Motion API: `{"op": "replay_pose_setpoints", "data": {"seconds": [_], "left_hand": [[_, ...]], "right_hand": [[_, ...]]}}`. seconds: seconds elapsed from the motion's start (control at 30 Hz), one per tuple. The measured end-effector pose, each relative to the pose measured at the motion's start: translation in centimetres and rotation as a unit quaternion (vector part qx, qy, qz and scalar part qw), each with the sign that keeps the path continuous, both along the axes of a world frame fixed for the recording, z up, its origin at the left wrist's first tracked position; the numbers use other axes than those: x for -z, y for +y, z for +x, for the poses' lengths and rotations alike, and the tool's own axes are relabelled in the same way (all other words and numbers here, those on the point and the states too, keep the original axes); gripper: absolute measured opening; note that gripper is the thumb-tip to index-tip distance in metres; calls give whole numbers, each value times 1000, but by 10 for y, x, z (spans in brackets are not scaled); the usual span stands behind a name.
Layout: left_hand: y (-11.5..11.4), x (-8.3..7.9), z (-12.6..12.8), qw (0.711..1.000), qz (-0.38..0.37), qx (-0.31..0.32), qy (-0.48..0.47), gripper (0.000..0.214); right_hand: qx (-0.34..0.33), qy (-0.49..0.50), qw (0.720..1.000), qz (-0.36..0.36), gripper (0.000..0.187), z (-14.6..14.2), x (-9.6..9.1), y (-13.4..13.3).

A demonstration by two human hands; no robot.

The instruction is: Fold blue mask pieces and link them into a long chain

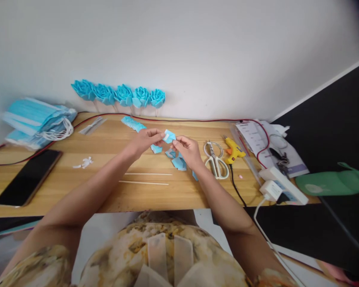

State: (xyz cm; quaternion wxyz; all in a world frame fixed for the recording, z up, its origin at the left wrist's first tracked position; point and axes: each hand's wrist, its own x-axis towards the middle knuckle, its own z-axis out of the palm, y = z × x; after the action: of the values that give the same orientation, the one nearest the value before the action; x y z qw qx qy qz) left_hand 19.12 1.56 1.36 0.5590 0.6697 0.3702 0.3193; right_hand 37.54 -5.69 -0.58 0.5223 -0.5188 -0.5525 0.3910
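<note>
My left hand (pixel 145 141) and my right hand (pixel 188 150) meet above the middle of a wooden table (pixel 77 187), both pinching one small folded light-blue piece (pixel 169 136) between their fingertips. Several more cut blue pieces (pixel 177 160) lie on the table just under and beside my right hand. A short stack of blue strips (pixel 133 123) lies further back. Two thin sticks (pixel 143 182) lie side by side in front of my forearms. A row of finished blue fabric roses (pixel 119 95) leans against the white wall.
A stack of blue face masks (pixel 37 121) sits at the far left, with a black phone (pixel 28 177) in front of it. White scissors (pixel 215 161) and a yellow glue gun (pixel 233 150) lie right of my hands. A power strip (pixel 283 184), cables and papers crowd the right end.
</note>
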Motion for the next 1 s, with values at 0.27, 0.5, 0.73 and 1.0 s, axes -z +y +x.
{"op": "replay_pose_setpoints", "data": {"seconds": [0.27, 0.5, 0.73, 1.0], "left_hand": [[-7, 8, -2, 999, -34, -2, -8, 36], [-12, 9, 0, 1000, 14, 16, 21, 30], [-13, 13, 2, 1000, -5, 12, -12, 29], [-22, 11, 5, 958, 252, -132, 18, 19]], "right_hand": [[-52, -13, 998, -20, 30, 2, -6, -2], [-50, 13, 997, -61, 25, -2, 1, -2], [-45, -6, 998, -43, 23, -4, 1, -2], [71, -102, 992, 31, 19, -5, 3, 0]]}}
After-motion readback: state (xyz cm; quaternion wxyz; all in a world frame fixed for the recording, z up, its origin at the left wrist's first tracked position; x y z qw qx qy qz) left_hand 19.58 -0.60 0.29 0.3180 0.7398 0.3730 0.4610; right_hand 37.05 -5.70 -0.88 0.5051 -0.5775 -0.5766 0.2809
